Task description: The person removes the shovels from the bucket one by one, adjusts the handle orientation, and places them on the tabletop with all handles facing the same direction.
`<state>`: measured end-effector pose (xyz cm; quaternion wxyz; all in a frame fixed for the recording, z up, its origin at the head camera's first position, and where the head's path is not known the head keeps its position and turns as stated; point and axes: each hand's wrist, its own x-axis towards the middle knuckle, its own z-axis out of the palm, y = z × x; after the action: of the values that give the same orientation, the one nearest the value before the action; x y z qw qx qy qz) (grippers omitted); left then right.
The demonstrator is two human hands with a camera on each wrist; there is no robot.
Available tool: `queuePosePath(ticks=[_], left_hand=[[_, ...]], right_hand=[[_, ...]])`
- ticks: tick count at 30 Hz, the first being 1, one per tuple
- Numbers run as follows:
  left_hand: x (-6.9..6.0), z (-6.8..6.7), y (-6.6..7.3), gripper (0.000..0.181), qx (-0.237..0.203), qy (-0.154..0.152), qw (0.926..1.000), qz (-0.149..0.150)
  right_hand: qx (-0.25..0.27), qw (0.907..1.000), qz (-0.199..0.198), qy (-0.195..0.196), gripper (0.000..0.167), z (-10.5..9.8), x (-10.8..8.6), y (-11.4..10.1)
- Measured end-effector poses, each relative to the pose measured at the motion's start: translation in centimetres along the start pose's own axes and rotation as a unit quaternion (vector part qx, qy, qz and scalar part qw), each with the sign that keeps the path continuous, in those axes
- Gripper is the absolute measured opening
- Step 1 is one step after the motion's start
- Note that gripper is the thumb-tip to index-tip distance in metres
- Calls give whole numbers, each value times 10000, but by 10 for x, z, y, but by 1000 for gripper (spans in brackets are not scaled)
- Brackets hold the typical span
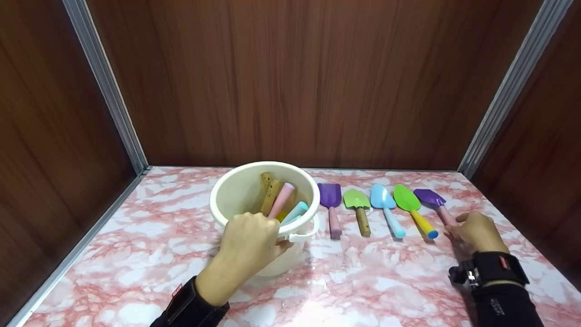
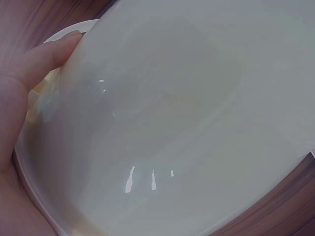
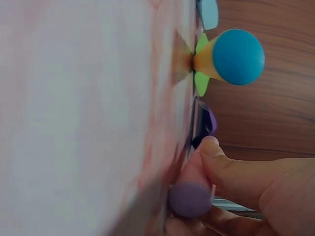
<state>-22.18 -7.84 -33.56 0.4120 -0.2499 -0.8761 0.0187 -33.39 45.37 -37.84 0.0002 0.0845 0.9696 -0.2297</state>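
My left hand (image 1: 249, 240) grips the near rim of a cream plastic bucket (image 1: 240, 188), fingers over the edge. In the left wrist view, the bucket's smooth wall (image 2: 172, 113) fills most of the frame and the thumb lies against it. Inside stand several tool handles, among them a brown one (image 1: 270, 197), a pink one (image 1: 281, 200) and a light blue one (image 1: 297, 210); their lower ends are hidden. Far right, my right hand (image 1: 481, 231) pinches the pink handle (image 3: 192, 172) of a purple toy trowel (image 1: 429, 196) lying on the table, thumb on one side.
Between bucket and right hand lie a purple shovel (image 1: 330, 195), a green shovel (image 1: 356, 199) with a brown handle, a light blue trowel (image 1: 382, 198) and a green trowel (image 1: 407, 198) with a yellow handle. Brown panels (image 1: 281, 81) enclose the pink marbled table (image 1: 386, 290).
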Motion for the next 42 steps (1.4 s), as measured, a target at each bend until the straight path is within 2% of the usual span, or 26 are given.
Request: queuePosePath(ticks=[3, 6, 9, 13, 15, 17, 18, 20, 21, 23, 25, 26, 28, 32, 34, 36, 37, 39, 41, 42], left_hand=[[1, 0, 0, 57, 1, -13, 10000, 0], [1, -1, 0, 58, 23, -21, 10000, 6], [2, -1, 0, 58, 21, -39, 10000, -12], [1, -1, 0, 57, 2, -91, 9999, -61], [0, -1, 0, 57, -10, -130, 9999, -72], [0, -1, 0, 58, -28, -169, 9998, -70], [0, 0, 0, 58, -27, -162, 9999, -51], [-1, 1, 0, 58, -5, -134, 9999, -23], [-1, 1, 0, 57, 4, -114, 9999, -18], [-1, 2, 0, 57, 15, -74, 10000, -22], [-1, 2, -1, 57, 6, -84, 10000, -50], [-1, 2, -1, 57, -16, -108, 9999, -72], [0, 2, -2, 58, -51, -171, 9998, -101], [1, 0, -2, 59, -33, -269, 9995, -142], [1, -1, -2, 59, 8, -313, 9994, -155], [1, -2, -2, 58, 14, -321, 9994, -153], [1, -2, -2, 57, -1, -325, 9994, -142], [1, -2, -2, 55, -39, -319, 9994, -106], [2, -2, -2, 52, -83, -288, 9995, -87], [2, -2, -2, 51, -116, -274, 9995, -93]], right_hand=[[102, 9998, 135, 42, 74, -6, -3, -4], [88, 9992, -22, 392, 70, -14, -10, -14], [-42, 9952, -386, 899, 64, -26, -18, -33], [106, 9814, -1076, 1585, 57, -42, -39, -76], [296, 9660, -1594, 2013, 48, -48, -58, -105], [485, 9395, -2272, 2519, 34, -51, -81, -135], [596, 9235, -2638, 2722, 28, -51, -93, -150], [697, 8849, -3476, 3021, 22, -47, -113, -180], [738, 8665, -3897, 3030, 24, -45, -121, -195], [679, 8320, -4716, 2841, 30, -42, -130, -222], [528, 8063, -5340, 2489, 33, -41, -133, -249], [439, 7965, -5579, 2290, 33, -41, -132, -262], [215, 7856, -5894, 1868, 31, -40, -130, -288], [-496, 7774, -6210, 869, 20, -25, -124, -334], [-1021, 7650, -6346, 413, 16, -12, -121, -352], [-1529, 7600, -6316, 43, 14, 3, -120, -366], [-1788, 7612, -6233, -99, 13, 10, -119, -372], [-2247, 7744, -5897, -452, 14, 24, -119, -381], [-2714, 7916, -5409, -841, 13, 36, -119, -390], [-2970, 7949, -5192, -1020, 12, 42, -118, -395]])
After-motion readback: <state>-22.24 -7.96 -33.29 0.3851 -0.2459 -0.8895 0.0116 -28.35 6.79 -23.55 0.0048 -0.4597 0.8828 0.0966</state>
